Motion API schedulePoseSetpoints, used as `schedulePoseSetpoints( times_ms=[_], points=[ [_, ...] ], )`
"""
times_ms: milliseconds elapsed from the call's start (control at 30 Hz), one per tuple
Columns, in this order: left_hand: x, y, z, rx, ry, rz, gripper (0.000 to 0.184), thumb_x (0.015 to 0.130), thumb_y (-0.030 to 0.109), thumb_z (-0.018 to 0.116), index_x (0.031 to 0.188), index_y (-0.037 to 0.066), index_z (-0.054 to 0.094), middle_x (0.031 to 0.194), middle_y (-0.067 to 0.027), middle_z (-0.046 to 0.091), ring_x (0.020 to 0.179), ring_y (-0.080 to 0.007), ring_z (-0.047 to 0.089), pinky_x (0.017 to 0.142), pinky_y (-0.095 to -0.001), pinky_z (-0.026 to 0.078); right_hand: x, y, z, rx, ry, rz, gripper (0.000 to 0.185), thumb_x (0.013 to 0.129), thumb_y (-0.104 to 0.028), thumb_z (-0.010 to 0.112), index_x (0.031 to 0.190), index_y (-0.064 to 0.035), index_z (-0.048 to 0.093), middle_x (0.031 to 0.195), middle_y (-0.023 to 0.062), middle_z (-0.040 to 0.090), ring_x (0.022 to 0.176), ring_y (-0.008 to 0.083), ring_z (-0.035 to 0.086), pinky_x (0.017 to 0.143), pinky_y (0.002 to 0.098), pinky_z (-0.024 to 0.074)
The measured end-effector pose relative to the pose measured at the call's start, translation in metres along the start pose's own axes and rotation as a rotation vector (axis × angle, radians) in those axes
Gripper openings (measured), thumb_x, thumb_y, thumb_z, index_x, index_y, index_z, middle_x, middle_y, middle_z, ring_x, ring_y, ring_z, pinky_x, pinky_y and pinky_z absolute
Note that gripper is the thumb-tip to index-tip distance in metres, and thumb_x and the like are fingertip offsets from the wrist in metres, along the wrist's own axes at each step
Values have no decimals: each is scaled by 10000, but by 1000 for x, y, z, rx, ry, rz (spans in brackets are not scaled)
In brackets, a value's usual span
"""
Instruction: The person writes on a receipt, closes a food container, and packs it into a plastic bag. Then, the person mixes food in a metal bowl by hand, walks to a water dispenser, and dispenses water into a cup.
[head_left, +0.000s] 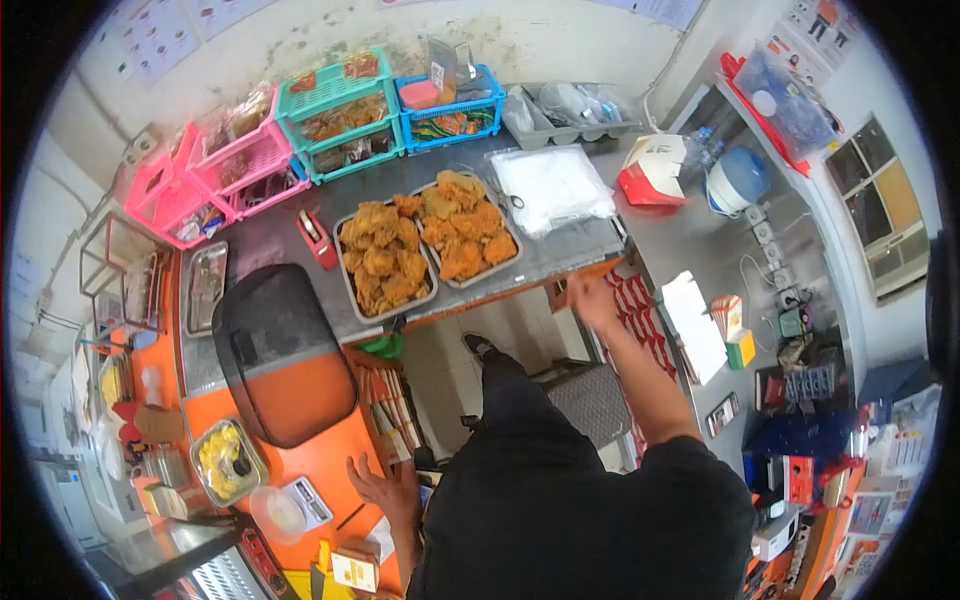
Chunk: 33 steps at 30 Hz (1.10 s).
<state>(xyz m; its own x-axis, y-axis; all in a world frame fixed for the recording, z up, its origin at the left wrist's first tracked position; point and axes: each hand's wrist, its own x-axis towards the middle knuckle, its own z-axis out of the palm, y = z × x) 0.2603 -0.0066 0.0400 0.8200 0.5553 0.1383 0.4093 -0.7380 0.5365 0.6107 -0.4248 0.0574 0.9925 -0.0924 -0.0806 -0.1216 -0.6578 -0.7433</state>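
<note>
My left hand (378, 492) is low over the orange counter (310, 468), fingers spread and holding nothing. Near it are a small digital scale (308, 503) and a round clear tub (278, 514). My right hand (592, 303) reaches out by the front edge of the dark counter, its fingers loosely extended and nothing visible in them. Beyond it, two metal trays hold fried chicken pieces, one left pile (380, 255) and one right pile (462, 228). A stack of white sheets in clear plastic (553, 187) lies beside the right tray.
A black case with a mesh panel (283, 355) lies across the left counter. Pink baskets (240, 165), green baskets (338, 115) and a blue basket (452, 108) line the wall. A metal tray of yellow food (228, 462) and a phone (722, 414) rest on side counters. A grey stool (585, 400) stands below.
</note>
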Motion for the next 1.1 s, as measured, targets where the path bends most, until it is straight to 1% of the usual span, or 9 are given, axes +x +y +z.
schedulePoseSetpoints(
  times_ms=[67,167,233,367,567,733,900,1000,1100],
  points=[
    [9,5,24,59,-52,-44,969,845,297,893,1586,38,324,1663,-324,253,1526,-527,265,1196,-646,245,127,41,16,-88,402,-292,223,1052,-215,612,1068,-34,741,955,187,777,918,371,761,828,456,586],
    [33,31,59,221,-132,-90,976,811,178,909,1576,36,322,1650,-295,238,1527,-503,278,1189,-655,349,275,68,10,-160,500,-494,199,1014,-129,613,1154,-39,721,1015,208,775,961,389,759,879,465,596],
    [47,53,74,-170,-94,-293,973,782,78,905,1564,45,326,1625,-251,237,1514,-471,308,1156,-611,475,325,89,4,-345,-57,-222,204,918,-60,652,1114,-38,705,1083,242,747,1065,421,719,908,505,585],
    [73,78,101,-217,43,-245,994,743,-49,889,1555,64,327,1580,-194,245,1489,-426,358,1093,-514,606,359,94,3,-710,-281,-123,323,846,-253,823,1111,-87,745,1102,220,762,1089,408,728,941,511,598],
    [136,155,111,-202,-20,-310,972,772,52,909,1553,51,329,1563,-237,298,1460,-444,374,1155,-568,523,348,78,-13,-589,-269,-254,154,926,-244,761,990,-103,756,1033,187,731,965,412,732,858,502,583],
    [183,180,108,63,-59,-70,902,885,206,857,1560,-21,304,1551,-308,356,1474,-522,342,1200,-632,292,352,57,-34,-542,-116,-370,178,987,-223,704,966,-48,725,1001,203,722,935,421,719,825,530,566],
    [242,234,108,25,-33,131,1017,786,102,928,1578,-15,301,1595,-297,333,1496,-494,349,1238,-564,317,366,-7,-75,-429,92,-551,276,1037,-252,671,906,-9,664,914,219,702,828,452,669,792,553,525],
    [289,300,106,-215,-158,363,1121,745,251,985,1590,33,281,1644,-303,291,1525,-503,318,1246,-577,294,339,-101,-123,-352,-6,-400,344,1077,-315,627,900,-21,627,818,243,684,774,480,659,702,558,508],
    [329,384,107,-396,-391,506,1427,612,411,1054,1664,22,171,1715,-312,207,1591,-485,235,1287,-556,235,301,-178,-139,-113,-380,-633,325,1061,-231,656,839,-4,582,710,246,593,642,458,591,596,487,452]
  ],
)
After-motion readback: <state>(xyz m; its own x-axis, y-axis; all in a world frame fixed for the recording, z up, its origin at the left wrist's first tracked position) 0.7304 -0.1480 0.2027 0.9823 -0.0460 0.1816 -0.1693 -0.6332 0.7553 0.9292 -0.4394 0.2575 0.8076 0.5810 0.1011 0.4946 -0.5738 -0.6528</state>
